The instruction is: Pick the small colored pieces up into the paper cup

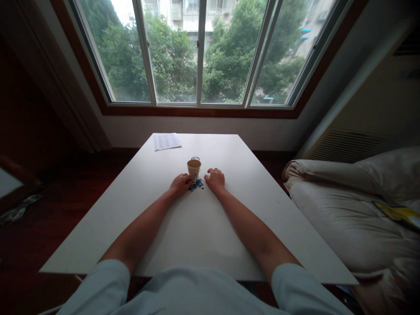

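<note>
Left hand point(180, 184) lying fingers curled at loose pile of small blue-and-dark pieces point(197, 184), hold unclear; right hand point(216, 178) resting part-spread, seemingly empty. Pile lying before tan round paper-looking cup point(194, 169) on white table point(197, 236). Probably gathering pieces; next move calling for fine pinch.

Home, likely living room. Cushioned pale sofa point(331, 218) at right, dark reddish wood-look floor point(65, 232), wide sliding window point(198, 65) in brown trim. Outside: leafy trees point(173, 57), building point(216, 5) with barred windows, reads residential. Slatted grille point(344, 144) behind sofa, loose cables point(16, 214) on floor at left. Plain white counter point(197, 236) facing window. Daylight, room itself dim.
</note>
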A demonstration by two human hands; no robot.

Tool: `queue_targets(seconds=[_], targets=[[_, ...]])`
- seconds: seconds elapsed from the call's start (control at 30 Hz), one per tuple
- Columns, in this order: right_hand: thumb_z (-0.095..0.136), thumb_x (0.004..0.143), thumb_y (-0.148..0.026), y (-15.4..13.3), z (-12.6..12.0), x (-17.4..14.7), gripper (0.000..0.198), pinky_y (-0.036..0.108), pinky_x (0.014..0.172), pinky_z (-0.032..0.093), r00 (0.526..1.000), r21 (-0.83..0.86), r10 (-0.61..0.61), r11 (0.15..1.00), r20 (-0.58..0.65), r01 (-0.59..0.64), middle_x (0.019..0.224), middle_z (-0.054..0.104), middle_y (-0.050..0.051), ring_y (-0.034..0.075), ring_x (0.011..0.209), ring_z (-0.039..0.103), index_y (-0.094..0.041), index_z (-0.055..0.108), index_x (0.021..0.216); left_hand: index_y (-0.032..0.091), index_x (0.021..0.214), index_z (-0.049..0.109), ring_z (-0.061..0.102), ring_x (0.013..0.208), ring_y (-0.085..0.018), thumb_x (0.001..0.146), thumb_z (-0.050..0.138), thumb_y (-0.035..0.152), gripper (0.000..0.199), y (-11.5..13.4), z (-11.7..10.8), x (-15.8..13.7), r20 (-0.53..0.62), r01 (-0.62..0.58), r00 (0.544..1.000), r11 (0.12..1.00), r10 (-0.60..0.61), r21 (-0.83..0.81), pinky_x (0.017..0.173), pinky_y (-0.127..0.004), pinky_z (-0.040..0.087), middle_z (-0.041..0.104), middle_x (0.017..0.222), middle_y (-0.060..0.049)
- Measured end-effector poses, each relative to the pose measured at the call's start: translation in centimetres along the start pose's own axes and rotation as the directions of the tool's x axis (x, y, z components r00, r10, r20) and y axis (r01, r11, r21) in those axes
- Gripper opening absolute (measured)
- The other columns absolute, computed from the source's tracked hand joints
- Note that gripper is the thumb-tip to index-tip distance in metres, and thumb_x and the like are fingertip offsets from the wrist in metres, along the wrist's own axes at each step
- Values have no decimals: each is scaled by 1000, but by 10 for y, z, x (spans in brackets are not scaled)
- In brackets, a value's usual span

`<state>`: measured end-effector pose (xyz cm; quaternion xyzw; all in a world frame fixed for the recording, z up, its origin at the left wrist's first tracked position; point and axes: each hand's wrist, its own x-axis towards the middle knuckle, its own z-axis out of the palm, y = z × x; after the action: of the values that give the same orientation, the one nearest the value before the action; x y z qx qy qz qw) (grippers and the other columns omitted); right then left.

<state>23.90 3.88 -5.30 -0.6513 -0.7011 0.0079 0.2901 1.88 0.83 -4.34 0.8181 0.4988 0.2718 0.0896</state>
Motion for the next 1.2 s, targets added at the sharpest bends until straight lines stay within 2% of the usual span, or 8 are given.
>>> queue_targets(seconds=[0.2, 0.4, 0.6, 0.77, 1.0, 1.2], targets=[[60, 92, -26, -1, -3, 0, 12, 40, 88, 39, 997, -32, -23, 999, 72, 25, 103, 63, 15, 28, 102, 54, -21, 70, 97, 23, 98, 75, 61, 91, -20, 92, 56, 33, 22, 1, -1, 0, 12, 10, 1000, 1000, -10, 1, 80, -31, 47, 70, 94, -6], [58, 93, -21, 2, 1, 1, 11, 37, 84, 41, 996, -63, -66, 996, 62, 70, 99, 65, 13, 26, 95, 55, -22, 69, 94, 23, 95, 74, 61, 89, -20, 91, 56, 33, 21, -2, 1, 0, -6, -11, 1000, 1000, 10, -7, 77, -31, 46, 69, 92, -6], [62, 92, -28, 2, 5, 2, 12, 36, 87, 42, 993, -29, -101, 994, 59, 102, 101, 65, 12, 26, 99, 55, -22, 70, 100, 24, 96, 74, 61, 90, -20, 91, 58, 32, 19, -2, 2, 0, -1, -5, 1000, 1000, 5, -12, 79, -30, 46, 69, 93, -5], [62, 93, -32, 1, 7, 2, 20, 35, 90, 42, 974, 47, -204, 979, 97, 201, 104, 64, 10, 25, 102, 54, -24, 70, 109, 24, 95, 74, 60, 89, -20, 91, 57, 33, 19, -1, 1, 0, -1, -1, 1000, 1000, 1, -22, 79, -31, 46, 68, 92, -5], [60, 96, -31, -2, 3, 2, 17, 32, 88, 41, 950, 47, -273, 962, 152, 269, 99, 64, 9, 23, 100, 55, -23, 73, 101, 24, 95, 75, 60, 88, -20, 91, 56, 33, 21, -1, 1, 0, -6, -7, 1000, 1000, 7, -16, 78, -30, 45, 68, 91, -5], [58, 96, -35, -5, -2, -1, 20, 30, 87, 40, 934, 31, -304, 952, 185, 304, 99, 64, 7, 21, 99, 55, -23, 73, 104, 24, 95, 75, 60, 87, -19, 92, 56, 32, 20, -2, 1, 0, -5, -4, 1000, 1000, 4, -1, 79, -30, 46, 68, 90, -5]])
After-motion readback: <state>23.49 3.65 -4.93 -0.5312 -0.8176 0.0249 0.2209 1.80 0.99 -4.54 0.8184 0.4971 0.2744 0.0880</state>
